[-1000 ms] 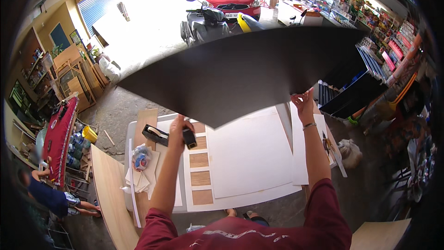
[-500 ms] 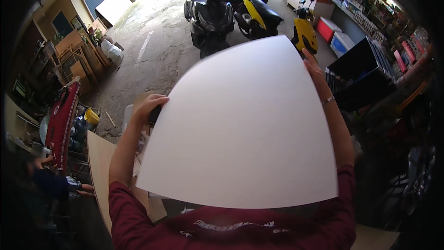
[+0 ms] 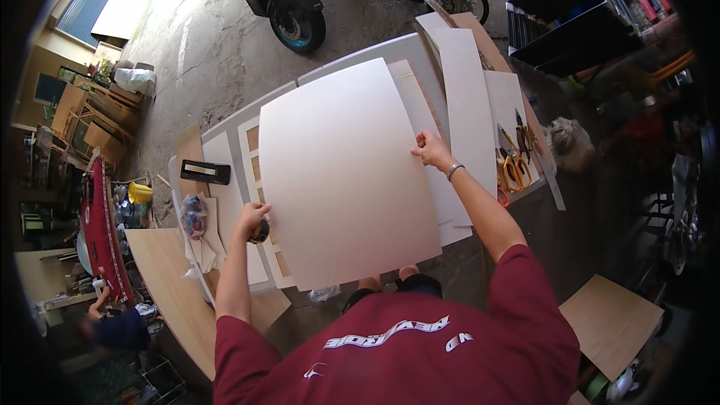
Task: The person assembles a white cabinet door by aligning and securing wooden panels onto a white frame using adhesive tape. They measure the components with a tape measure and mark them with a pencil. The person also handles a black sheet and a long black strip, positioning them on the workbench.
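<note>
A large white sheet (image 3: 345, 180) with a slight bow spans the worktable in front of me. My left hand (image 3: 253, 217) is closed at its left edge, fingertips on the border. Against the palm side of that hand sits a small dark roundish thing with a bit of yellow (image 3: 259, 233); whether it is gripped cannot be told. On the right edge, higher up, my right hand (image 3: 433, 151) pinches the sheet between thumb and fingers. Partly hidden under the sheet is a pale frame with brown panels (image 3: 255, 159).
A black stapler-like tool (image 3: 205, 172) and a plastic-wrapped bundle (image 3: 193, 216) lie left on the table. White strips (image 3: 466, 105), scissors (image 3: 514, 169) and pliers (image 3: 523, 135) are at the right. Motorcycles (image 3: 281, 0) stand beyond; plywood (image 3: 611, 324) lies lower right. Another person (image 3: 116, 330) works far left.
The sheet has come down from a raised, tilted position to lie low over the table. Both hands have moved down with it, and the view has tipped downward, showing the tabletop.
</note>
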Available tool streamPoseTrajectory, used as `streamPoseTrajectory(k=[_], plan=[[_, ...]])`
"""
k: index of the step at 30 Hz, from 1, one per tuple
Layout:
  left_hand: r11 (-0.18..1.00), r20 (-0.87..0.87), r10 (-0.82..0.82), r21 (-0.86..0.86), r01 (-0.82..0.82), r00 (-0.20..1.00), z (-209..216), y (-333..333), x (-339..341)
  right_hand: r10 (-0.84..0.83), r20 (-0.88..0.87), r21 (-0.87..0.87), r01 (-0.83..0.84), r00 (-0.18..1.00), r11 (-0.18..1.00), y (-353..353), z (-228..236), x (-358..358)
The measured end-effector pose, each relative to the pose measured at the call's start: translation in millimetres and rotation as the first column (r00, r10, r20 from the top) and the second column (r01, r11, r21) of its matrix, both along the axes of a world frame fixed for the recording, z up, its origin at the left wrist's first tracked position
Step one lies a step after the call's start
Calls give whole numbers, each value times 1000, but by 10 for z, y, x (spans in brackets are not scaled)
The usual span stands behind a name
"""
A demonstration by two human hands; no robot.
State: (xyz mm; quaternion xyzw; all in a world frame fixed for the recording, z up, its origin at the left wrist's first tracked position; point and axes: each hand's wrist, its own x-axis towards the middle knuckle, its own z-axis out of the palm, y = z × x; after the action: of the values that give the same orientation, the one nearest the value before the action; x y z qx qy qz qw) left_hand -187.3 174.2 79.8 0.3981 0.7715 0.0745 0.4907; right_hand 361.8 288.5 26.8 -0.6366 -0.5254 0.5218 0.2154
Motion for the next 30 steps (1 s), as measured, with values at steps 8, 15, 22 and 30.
streamPoseTrajectory(k=[8,15,22,30], plan=[[991,-142,123,61,-115,982,-725,-220,171,-31,266,110,2,964,994,-88,-499,-126],[985,-95,168,63,-163,981,-739,-236,345,-42,197,130,16,980,991,-96,-485,-34],[977,-210,160,173,-125,964,-799,-223,404,-127,178,328,63,976,943,-234,-431,104],[837,466,542,-226,-498,699,88,-1029,333,-376,104,444,296,921,846,-1328,38,788]])
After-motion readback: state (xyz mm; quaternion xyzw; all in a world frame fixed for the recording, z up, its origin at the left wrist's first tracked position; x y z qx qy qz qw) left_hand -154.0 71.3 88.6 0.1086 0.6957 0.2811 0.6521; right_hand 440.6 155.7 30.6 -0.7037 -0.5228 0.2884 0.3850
